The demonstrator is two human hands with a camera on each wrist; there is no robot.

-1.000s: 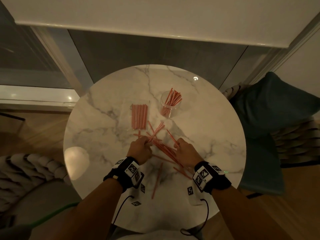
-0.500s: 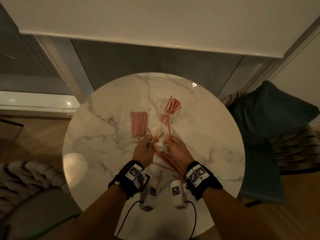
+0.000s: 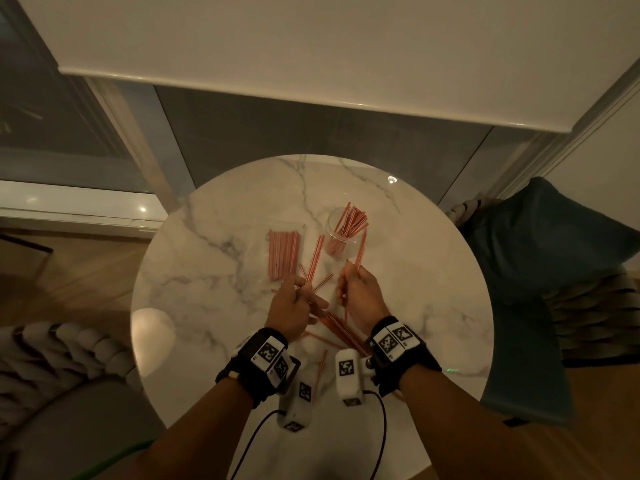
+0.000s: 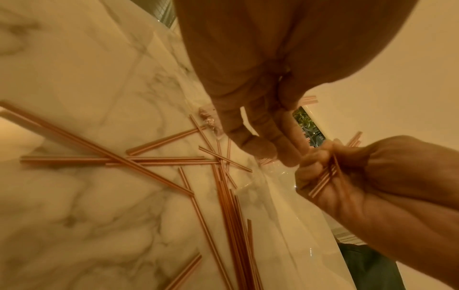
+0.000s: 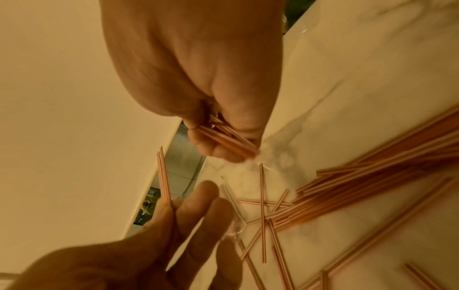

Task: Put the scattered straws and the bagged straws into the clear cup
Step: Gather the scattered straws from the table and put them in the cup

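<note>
You had each hand pinching a few straws upright, left hand and right hand just short of the clear cup, ends aimed to drop in; bagged straws lay left of it.

Round marble tabletop in a dim room.
A dark teal cushion lies right of it, a chunky knitted throw at near left, wood floor beneath.
</note>
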